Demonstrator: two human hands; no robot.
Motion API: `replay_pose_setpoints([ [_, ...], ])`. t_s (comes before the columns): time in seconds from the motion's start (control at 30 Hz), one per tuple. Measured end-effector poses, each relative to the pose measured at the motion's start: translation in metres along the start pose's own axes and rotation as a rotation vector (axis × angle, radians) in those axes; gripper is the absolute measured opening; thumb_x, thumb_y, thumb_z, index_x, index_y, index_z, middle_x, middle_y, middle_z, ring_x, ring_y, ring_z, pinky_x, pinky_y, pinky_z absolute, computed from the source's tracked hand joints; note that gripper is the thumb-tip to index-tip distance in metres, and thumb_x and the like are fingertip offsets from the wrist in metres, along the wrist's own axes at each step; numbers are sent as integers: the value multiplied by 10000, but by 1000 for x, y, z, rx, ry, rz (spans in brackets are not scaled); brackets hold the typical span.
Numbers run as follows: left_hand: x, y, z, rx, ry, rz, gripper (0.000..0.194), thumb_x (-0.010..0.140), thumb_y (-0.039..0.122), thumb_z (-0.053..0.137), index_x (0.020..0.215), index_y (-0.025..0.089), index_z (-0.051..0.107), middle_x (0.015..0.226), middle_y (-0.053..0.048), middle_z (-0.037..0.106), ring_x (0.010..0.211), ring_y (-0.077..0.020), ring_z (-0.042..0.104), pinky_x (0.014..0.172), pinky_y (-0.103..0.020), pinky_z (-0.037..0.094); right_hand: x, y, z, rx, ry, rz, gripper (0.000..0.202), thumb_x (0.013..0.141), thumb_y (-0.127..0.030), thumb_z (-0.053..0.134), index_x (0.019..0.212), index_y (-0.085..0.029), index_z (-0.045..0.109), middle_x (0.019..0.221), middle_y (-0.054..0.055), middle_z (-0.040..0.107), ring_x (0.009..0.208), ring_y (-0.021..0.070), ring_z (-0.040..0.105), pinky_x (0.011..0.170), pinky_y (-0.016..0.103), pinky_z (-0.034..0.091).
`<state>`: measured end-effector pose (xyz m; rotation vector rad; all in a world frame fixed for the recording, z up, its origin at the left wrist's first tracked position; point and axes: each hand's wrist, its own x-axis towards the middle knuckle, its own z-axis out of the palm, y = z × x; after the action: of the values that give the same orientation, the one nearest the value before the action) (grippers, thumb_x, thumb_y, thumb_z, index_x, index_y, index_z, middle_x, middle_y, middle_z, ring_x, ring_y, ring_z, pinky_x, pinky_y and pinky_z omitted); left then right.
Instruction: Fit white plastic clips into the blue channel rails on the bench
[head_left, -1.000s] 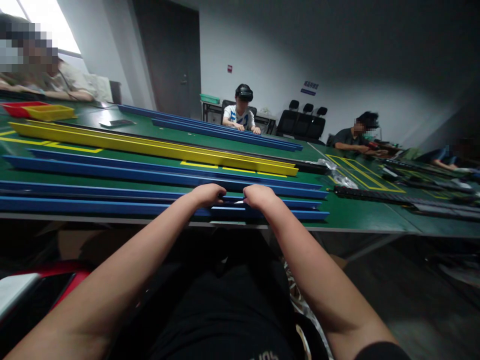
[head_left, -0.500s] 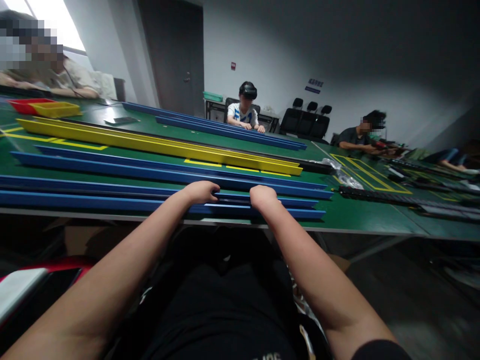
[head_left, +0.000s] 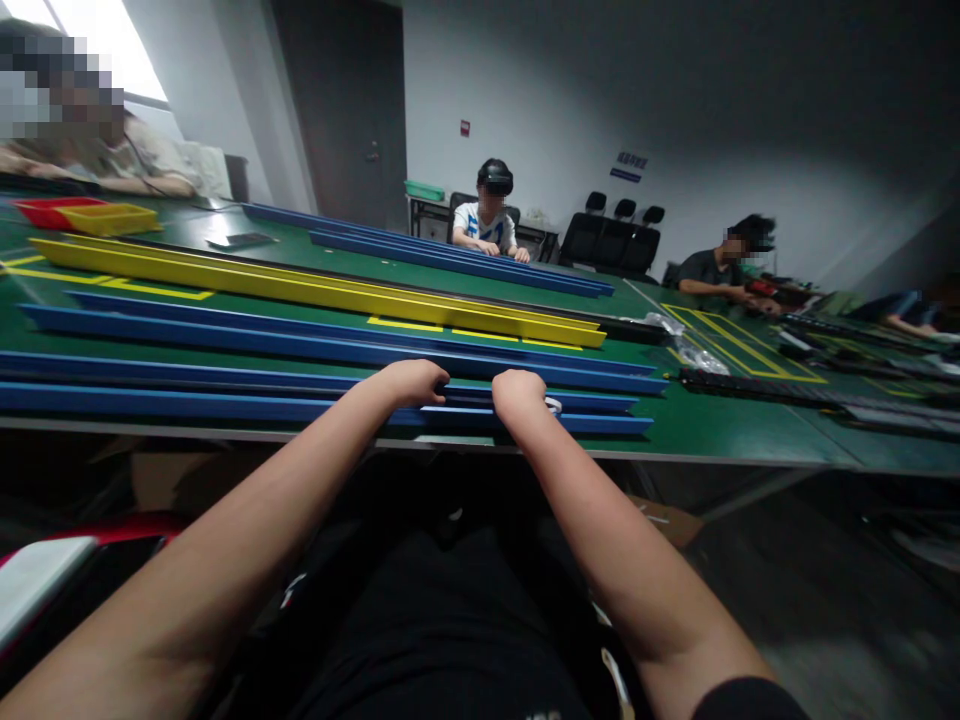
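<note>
Several long blue channel rails (head_left: pixel 187 403) lie lengthwise near the front edge of the table, and both my hands are over the nearest ones. My left hand (head_left: pixel 417 383) is curled at the inside of the nearest rail, thumb and fingers close together; whatever they pinch is too dark to make out. A short way to the right, my right hand (head_left: pixel 519 394) is closed in a fist above the same rail. A small white thing (head_left: pixel 553 405) sticks out on its right side, its kind unclear. My right fingertips are hidden behind the hand.
Behind the blue rails lies a yellow rail (head_left: pixel 315 292); more blue rails (head_left: pixel 457 262) lie farther back. Red (head_left: pixel 56 212) and yellow (head_left: pixel 112 218) trays stand at left. Dark strips (head_left: pixel 757 388) and clear plastic wrap (head_left: pixel 697 352) lie to the right. Several people sit around the table.
My left hand has shifted slightly right along the rail, and my right hand slightly left, so they are closer together. More of the white thing shows beside my right hand.
</note>
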<state>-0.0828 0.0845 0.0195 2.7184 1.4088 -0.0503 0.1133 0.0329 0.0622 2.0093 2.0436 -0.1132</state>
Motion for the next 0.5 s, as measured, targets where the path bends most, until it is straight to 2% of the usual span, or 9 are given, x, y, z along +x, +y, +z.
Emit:
replay_pose_setpoints([
  [0.17, 19, 22, 1, -9, 7, 55, 339, 738, 445, 590, 1015, 271, 680, 960, -41, 730, 817, -205, 651, 655, -270, 434, -1, -1, 1, -23, 30, 13, 349, 857, -220, 622, 1158, -56, 690, 1134, 282, 664, 1106, 303, 651, 882, 394, 546],
  [0.33, 33, 45, 0, -50, 5, 63, 299, 731, 407, 610, 977, 255, 684, 931, -40, 734, 820, -203, 655, 664, -266, 444, 0, 0, 3, -18, 32, 16, 341, 872, -222, 605, 1173, -84, 688, 1171, 267, 656, 1120, 304, 643, 890, 411, 537],
  [0.5, 36, 48, 0, -106, -7, 31, 311, 725, 405, 610, 989, 257, 680, 894, -22, 733, 789, -185, 650, 644, -252, 433, 3, 1, 7, -34, 48, 10, 348, 871, -236, 600, 1172, -84, 690, 1166, 262, 662, 1114, 291, 647, 898, 385, 529],
])
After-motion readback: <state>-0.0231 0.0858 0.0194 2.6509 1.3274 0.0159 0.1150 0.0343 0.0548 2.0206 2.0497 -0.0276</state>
